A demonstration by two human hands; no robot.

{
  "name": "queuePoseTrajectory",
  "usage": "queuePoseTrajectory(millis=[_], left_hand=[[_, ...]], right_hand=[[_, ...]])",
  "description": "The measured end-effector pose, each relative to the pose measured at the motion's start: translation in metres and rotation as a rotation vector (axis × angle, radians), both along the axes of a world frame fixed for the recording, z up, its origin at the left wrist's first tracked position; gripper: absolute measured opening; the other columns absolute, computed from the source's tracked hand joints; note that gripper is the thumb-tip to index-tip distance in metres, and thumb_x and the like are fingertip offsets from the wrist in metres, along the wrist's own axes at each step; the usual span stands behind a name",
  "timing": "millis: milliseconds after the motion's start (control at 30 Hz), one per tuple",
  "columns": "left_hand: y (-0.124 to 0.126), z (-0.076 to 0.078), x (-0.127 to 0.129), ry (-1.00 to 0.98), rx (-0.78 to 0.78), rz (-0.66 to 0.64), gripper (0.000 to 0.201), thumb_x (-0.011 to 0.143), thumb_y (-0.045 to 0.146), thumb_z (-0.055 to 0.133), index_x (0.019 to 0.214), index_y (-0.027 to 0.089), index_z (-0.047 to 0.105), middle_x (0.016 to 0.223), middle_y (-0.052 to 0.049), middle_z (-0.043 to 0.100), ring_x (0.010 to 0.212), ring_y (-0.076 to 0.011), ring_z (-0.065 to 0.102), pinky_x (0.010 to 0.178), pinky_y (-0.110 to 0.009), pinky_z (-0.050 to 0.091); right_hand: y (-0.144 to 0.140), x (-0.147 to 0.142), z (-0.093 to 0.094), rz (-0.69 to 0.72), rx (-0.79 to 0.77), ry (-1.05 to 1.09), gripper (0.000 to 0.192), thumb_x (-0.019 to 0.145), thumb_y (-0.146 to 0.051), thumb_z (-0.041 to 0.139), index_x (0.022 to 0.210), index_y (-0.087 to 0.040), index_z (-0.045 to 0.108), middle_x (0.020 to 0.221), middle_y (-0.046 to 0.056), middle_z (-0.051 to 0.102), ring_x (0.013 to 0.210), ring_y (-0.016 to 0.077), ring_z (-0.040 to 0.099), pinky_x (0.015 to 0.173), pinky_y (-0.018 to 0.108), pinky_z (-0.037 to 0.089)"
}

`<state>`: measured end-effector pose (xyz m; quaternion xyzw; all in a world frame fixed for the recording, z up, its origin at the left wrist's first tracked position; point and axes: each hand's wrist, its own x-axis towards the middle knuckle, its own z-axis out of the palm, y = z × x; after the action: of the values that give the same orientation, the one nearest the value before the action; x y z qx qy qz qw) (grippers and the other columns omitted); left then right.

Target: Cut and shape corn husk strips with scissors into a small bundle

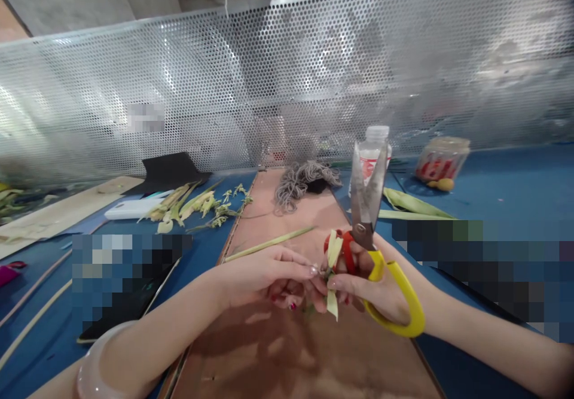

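Note:
My left hand (287, 276) is closed, its thumb and fingertips pinched at the gathered middle of a pale corn husk strip (333, 249). My right hand (365, 285) grips the same strip from the other side between thumb and fingers. Scissors (365, 201) with yellow handles hang around my right hand, their blades pointing up and slightly apart. A red band-like thing (347, 249) shows by the right fingers; its kind is unclear. The strip's ends stick out above and below the pinch. My fingers partly hide what lies at its middle.
Below the hands runs a brown board (264, 357) on a blue table. Grey cord (305, 183) lies ahead, with a plastic bottle (377, 136) and a jar (443, 157) to its right. Dried husk pieces (201, 204) and a dark tablet-like device (130, 303) are at left. A perforated metal screen (201, 88) stands behind.

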<state>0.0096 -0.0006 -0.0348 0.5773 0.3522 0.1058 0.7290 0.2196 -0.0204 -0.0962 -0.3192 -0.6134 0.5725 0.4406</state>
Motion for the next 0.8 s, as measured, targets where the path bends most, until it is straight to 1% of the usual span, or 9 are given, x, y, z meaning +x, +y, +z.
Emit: queuePoseTrajectory(millis=[100,233,300,400,500,633,700,800], left_hand=[[0.000,0.000,0.002,0.018,0.011,0.034,0.026,0.082,0.035,0.055,0.078,0.012,0.069,0.066,-0.005,0.064,0.049,-0.0076,0.046,0.044,-0.022,0.027],[-0.001,-0.001,0.004,0.072,0.056,0.034,0.028,0.080,0.039,0.058,0.069,0.013,0.063,0.053,0.002,0.052,0.043,-0.0058,0.039,0.043,-0.021,0.027],[-0.002,-0.001,0.005,0.084,0.095,0.029,0.030,0.078,0.041,0.061,0.064,0.014,0.059,0.050,0.004,0.047,0.043,-0.0053,0.037,0.044,-0.021,0.026],[-0.004,0.001,0.006,0.112,0.149,0.003,0.036,0.078,0.047,0.059,0.063,0.015,0.057,0.050,0.005,0.045,0.045,-0.0058,0.035,0.046,-0.021,0.026],[-0.007,0.004,0.008,0.120,0.188,-0.042,0.037,0.078,0.048,0.059,0.064,0.014,0.059,0.051,0.005,0.043,0.047,-0.0063,0.034,0.047,-0.022,0.026],[-0.008,0.005,0.008,0.095,0.259,-0.080,0.028,0.074,0.042,0.066,0.073,0.014,0.067,0.055,0.005,0.045,0.051,-0.0061,0.034,0.049,-0.022,0.025],[-0.006,0.004,0.007,0.102,0.288,-0.068,0.026,0.074,0.041,0.067,0.076,0.015,0.069,0.056,0.004,0.046,0.051,-0.0063,0.035,0.049,-0.022,0.025],[-0.002,0.004,0.003,0.131,0.337,-0.031,0.027,0.075,0.043,0.066,0.073,0.017,0.071,0.053,0.004,0.044,0.049,-0.0063,0.033,0.048,-0.023,0.024]], right_hand=[[-0.001,-0.001,0.000,-0.003,0.002,0.012,0.040,0.075,-0.029,0.072,0.104,-0.023,0.045,0.072,-0.003,0.062,0.055,0.0119,0.060,0.048,0.022,0.049],[-0.004,-0.002,0.003,-0.033,0.014,0.035,0.039,0.072,-0.027,0.074,0.096,-0.024,0.044,0.073,-0.005,0.059,0.056,0.0119,0.061,0.051,0.023,0.051],[-0.005,-0.002,0.007,-0.030,0.019,0.031,0.041,0.071,-0.026,0.075,0.095,-0.024,0.042,0.074,-0.005,0.059,0.059,0.0125,0.062,0.053,0.024,0.053],[-0.006,-0.002,0.010,-0.016,0.021,0.007,0.042,0.071,-0.028,0.075,0.096,-0.025,0.041,0.076,-0.003,0.059,0.062,0.0138,0.062,0.056,0.027,0.055],[-0.006,-0.002,0.010,-0.013,0.047,-0.021,0.042,0.073,-0.027,0.073,0.099,-0.025,0.040,0.077,-0.003,0.058,0.063,0.0140,0.061,0.057,0.028,0.054],[-0.005,-0.002,0.011,-0.032,0.094,-0.037,0.036,0.074,-0.025,0.072,0.093,-0.024,0.041,0.074,-0.004,0.055,0.062,0.0114,0.058,0.056,0.025,0.052],[-0.005,-0.002,0.012,-0.029,0.104,-0.021,0.036,0.074,-0.024,0.072,0.091,-0.024,0.041,0.074,-0.005,0.054,0.061,0.0105,0.057,0.055,0.024,0.051],[-0.005,-0.003,0.011,-0.011,0.088,0.016,0.036,0.075,-0.024,0.071,0.094,-0.024,0.041,0.075,-0.005,0.056,0.060,0.0105,0.059,0.055,0.023,0.052]])
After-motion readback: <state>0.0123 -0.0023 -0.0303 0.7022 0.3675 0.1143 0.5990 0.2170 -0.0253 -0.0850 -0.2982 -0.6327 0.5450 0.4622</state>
